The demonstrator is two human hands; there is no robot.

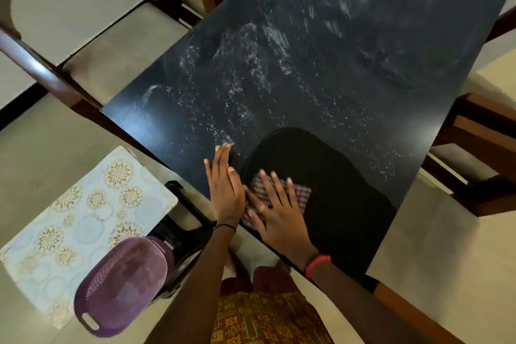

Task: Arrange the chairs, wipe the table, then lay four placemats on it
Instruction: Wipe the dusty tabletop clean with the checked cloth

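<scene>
A black table [321,64] fills the middle of the head view, its top streaked with pale wet smears. Near its front edge lies a checked cloth [300,195]. My right hand [279,215] presses flat on the cloth with spread fingers. My left hand [224,184] rests flat on the table just left of the cloth, fingers straight and together. A stack of pale placemats [69,220] with gold flower prints lies on a dark stool at the left.
A purple mesh basket [122,285] sits beside the placemats. Wooden chairs with cream seats stand at the far left [111,45] and at the right [480,148]. The floor is pale tile.
</scene>
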